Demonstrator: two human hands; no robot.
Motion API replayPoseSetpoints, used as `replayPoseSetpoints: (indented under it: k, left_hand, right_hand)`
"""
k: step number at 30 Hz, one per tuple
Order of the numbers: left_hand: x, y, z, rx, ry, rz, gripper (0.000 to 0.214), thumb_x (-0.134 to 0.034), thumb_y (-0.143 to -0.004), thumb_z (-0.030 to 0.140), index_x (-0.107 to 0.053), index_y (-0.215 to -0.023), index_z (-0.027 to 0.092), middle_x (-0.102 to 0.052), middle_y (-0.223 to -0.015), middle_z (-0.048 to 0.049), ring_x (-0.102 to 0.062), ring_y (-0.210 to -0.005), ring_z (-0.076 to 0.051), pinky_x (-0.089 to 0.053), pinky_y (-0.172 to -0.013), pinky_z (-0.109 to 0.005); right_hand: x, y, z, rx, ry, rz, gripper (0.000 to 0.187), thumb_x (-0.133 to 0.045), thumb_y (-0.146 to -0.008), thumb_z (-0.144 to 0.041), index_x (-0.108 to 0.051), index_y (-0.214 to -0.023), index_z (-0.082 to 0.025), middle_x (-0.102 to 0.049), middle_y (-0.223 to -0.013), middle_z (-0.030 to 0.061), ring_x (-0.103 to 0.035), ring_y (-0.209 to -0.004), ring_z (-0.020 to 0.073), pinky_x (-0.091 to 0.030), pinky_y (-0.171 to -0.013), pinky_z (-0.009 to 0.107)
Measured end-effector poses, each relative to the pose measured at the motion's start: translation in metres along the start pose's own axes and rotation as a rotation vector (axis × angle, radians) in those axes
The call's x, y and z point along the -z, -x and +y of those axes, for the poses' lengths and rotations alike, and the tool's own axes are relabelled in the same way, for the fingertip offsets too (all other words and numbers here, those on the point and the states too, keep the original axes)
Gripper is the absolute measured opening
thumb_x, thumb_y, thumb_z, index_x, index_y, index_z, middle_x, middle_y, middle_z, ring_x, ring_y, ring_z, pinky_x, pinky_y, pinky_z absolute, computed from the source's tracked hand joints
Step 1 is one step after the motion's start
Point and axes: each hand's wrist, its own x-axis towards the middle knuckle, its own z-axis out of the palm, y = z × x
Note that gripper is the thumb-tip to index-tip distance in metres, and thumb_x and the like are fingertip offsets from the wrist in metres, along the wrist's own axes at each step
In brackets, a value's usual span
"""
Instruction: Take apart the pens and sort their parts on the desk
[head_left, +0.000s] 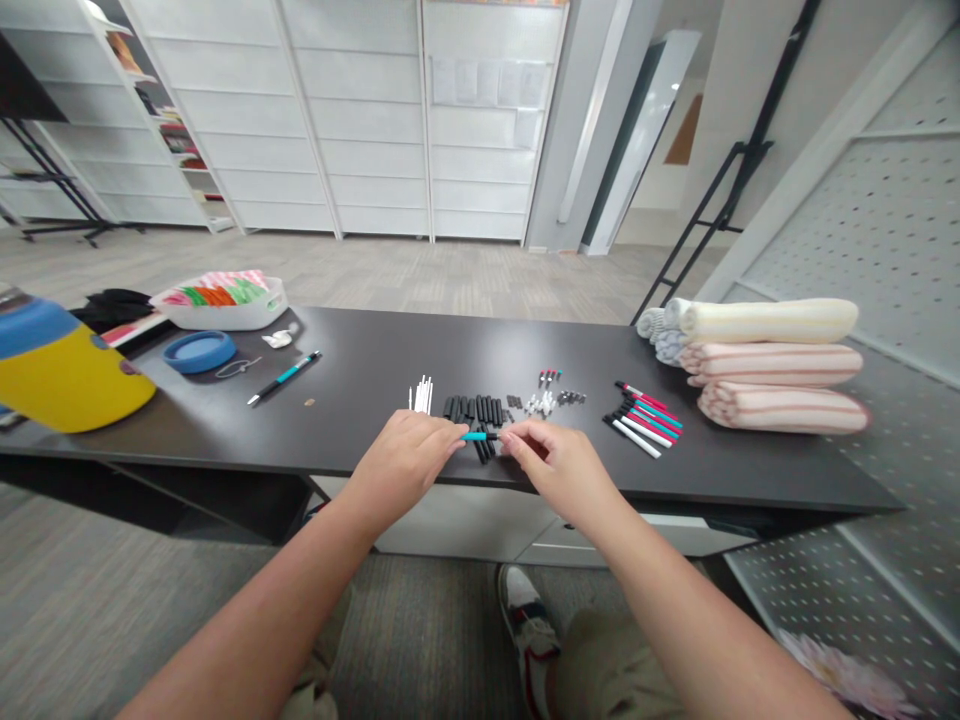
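Note:
Between my hands, near the table's front edge, is a teal ballpoint pen (474, 437) with a black grip, held level. My left hand (405, 455) is closed round its teal end. My right hand (555, 455) pinches the other end, past the black grip; the fingertips hide most of what is there. Just beyond my hands lie thin white refills (424, 395), rows of black rubber grips (474, 409), small dark pieces (514, 401), small white parts (541, 403) and grey bits (571, 397). Behind these are small coloured-ended pieces (550, 378). Red, teal and white pens (646, 418) lie to the right.
Rolled striped cloths (776, 365) are stacked at the table's right end. At left are a teal-and-black pen (285, 378), a blue round lid (199, 352), a crumpled white piece (278, 339), a white basket (225, 315) and a yellow-and-blue container (67, 370).

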Motion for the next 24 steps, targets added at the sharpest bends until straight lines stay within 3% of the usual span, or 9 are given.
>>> replayPoseSetpoints:
  k: [11,16,24]
  left_hand:
    - [0.0008,-0.0012,0.0001,-0.019,-0.014,0.004,0.020,-0.056,-0.106,0.024,-0.070,-0.119,0.016,-0.079,-0.108,-0.0092,-0.073,-0.097,-0.023,-0.051,-0.088,-0.040]
    - [-0.0002,0.0002,-0.0011,-0.004,0.002,-0.014,0.021,-0.057,-0.106,0.024,-0.070,-0.123,0.017,-0.079,-0.112,-0.0090,-0.072,-0.102,-0.024,-0.050,-0.090,-0.040]
    - [0.0001,-0.0011,-0.0014,-0.004,0.000,-0.010,0.021,-0.057,-0.106,0.023,-0.069,-0.121,0.016,-0.078,-0.110,-0.0094,-0.072,-0.099,-0.024,-0.050,-0.090,-0.041]
  right_hand:
    - [-0.0017,-0.0006,0.0032,-0.012,-0.039,0.006,0.025,-0.065,-0.097,-0.041,-0.077,-0.110,-0.024,-0.079,-0.091,0.0035,-0.069,-0.073,0.0173,-0.049,-0.066,0.028]
    - [-0.0002,0.0001,0.0006,0.033,-0.004,0.005,0.022,-0.059,-0.101,-0.035,-0.079,-0.100,-0.025,-0.080,-0.089,0.0015,-0.071,-0.079,0.0177,-0.048,-0.073,0.028]
    - [-0.0024,0.0016,0.0037,0.006,-0.034,0.056,0.016,-0.065,-0.097,-0.034,-0.078,-0.102,-0.025,-0.078,-0.087,0.0008,-0.067,-0.073,0.0163,-0.048,-0.068,0.028]
